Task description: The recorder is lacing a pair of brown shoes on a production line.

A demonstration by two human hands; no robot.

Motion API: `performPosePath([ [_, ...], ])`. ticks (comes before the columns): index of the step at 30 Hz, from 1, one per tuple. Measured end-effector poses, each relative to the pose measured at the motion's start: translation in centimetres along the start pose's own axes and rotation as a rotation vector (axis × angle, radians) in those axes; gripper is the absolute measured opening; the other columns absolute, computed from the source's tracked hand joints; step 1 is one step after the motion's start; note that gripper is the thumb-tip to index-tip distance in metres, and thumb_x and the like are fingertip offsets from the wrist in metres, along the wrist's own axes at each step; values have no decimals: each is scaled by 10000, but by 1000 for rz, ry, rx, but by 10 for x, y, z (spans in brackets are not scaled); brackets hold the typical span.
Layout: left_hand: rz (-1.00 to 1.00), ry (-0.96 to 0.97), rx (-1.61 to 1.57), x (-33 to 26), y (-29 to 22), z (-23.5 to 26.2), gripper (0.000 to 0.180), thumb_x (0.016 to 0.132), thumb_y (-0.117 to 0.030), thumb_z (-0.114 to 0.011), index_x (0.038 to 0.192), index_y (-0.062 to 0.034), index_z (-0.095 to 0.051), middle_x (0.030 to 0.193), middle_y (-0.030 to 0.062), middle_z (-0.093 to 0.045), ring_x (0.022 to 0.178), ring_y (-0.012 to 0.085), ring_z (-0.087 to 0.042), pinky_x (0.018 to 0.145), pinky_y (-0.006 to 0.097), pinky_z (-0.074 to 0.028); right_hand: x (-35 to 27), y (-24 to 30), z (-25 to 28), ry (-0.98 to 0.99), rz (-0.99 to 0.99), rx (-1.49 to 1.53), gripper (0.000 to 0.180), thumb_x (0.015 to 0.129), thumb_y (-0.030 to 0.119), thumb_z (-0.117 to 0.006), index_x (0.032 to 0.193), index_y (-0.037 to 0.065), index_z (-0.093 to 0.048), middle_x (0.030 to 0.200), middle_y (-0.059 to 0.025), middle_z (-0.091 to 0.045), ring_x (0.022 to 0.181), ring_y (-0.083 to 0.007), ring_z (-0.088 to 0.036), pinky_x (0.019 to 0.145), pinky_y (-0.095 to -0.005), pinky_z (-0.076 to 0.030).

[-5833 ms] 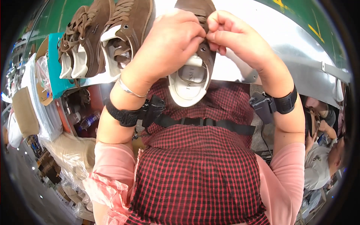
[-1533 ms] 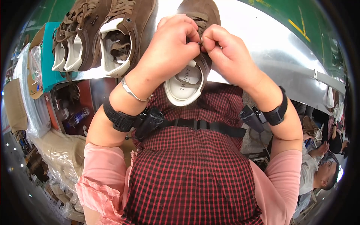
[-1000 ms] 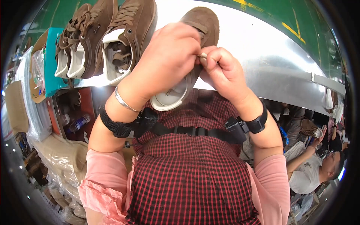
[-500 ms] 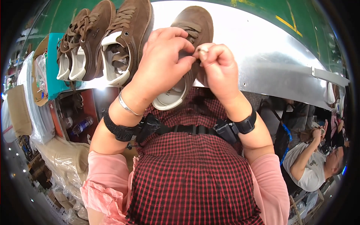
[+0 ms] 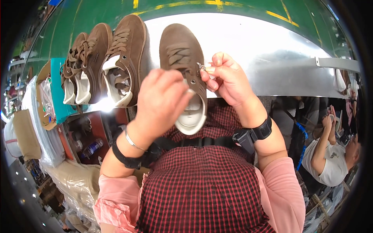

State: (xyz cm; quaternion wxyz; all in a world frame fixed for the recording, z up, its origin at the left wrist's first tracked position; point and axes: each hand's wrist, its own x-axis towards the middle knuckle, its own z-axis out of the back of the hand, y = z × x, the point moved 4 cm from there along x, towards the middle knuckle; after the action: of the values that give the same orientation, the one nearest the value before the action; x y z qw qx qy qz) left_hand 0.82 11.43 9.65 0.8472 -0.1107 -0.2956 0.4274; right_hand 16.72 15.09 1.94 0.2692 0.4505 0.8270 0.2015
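A brown suede sneaker (image 5: 180, 40) with brown laces and a pale lining stands in front of me, toe pointing away. My left hand (image 5: 157, 103) is over the left side of its opening; motion smears the fingers, so what they hold, if anything, does not show. Just right of the laces, my right hand (image 5: 232, 83) is closed in a pinch. A small dark and silvery piece (image 5: 201, 67), twisted in shape, sticks out from its thumb and fingertip. Something whitish shows under those fingers. To the left stand a similar sneaker (image 5: 136, 46) and smaller-looking laced brown shoes (image 5: 97, 46).
The shoes stand on a shiny metal table (image 5: 268, 50). At its left is a teal box (image 5: 58, 93), beside plastic-wrapped material (image 5: 72, 182). A bottle (image 5: 92, 147) lies in a compartment below. A metal rail (image 5: 338, 64) and a seated co-worker (image 5: 328, 165) are at right.
My hands have moved apart: the left down and toward the shoe's opening, the right slightly to the right. The view has shifted, so the shoes appear lower. The small piece now shows in my right fingers.
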Motion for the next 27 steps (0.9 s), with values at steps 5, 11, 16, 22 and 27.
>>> performPosePath([
  [5, 85, 76, -154, -12, 7, 6, 157, 652, -61, -723, 764, -69, -612, 844, 50, -582, 769, 261, -538, 693, 364, -438, -6, 8, -3, -34, -49, -182, 107, 846, 0, -531, 831, 91, -476, 731, -104, -630, 520, -92, -524, 481, -205, -427],
  [11, 91, 97, 18, 12, 6, -8, 192, 680, 5, -681, 865, -30, -642, 893, 84, -580, 872, 285, -546, 776, 384, -436, -11, 10, -12, -28, -106, -337, 93, 835, 8, -525, 829, 87, -477, 738, -85, -618, 556, -80, -523, 519, -193, -427],
  [16, 44, 144, 62, 13, 5, -5, 196, 676, 7, -678, 860, -37, -630, 885, 72, -577, 887, 279, -548, 792, 391, -430, -12, 10, -13, -28, -149, -364, 88, 831, 11, -525, 823, 83, -475, 741, -83, -615, 567, -83, -523, 526, -199, -426],
  [22, 23, 59, 26, 5, 5, -5, 194, 667, 13, -679, 844, -37, -616, 905, 74, -582, 924, 279, -556, 813, 391, -428, -14, 12, -16, -26, -163, -385, 92, 832, 16, -530, 815, 84, -470, 744, -81, -619, 572, -84, -524, 531, -204, -424],
  [27, 104, 84, -7, 6, 6, 1, 203, 666, 5, -685, 853, -31, -618, 935, 73, -583, 952, 286, -557, 848, 403, -417, -14, 12, -17, 13, -179, -414, 83, 833, 17, -527, 826, 79, -472, 747, -72, -618, 575, -81, -525, 521, -200, -421],
])
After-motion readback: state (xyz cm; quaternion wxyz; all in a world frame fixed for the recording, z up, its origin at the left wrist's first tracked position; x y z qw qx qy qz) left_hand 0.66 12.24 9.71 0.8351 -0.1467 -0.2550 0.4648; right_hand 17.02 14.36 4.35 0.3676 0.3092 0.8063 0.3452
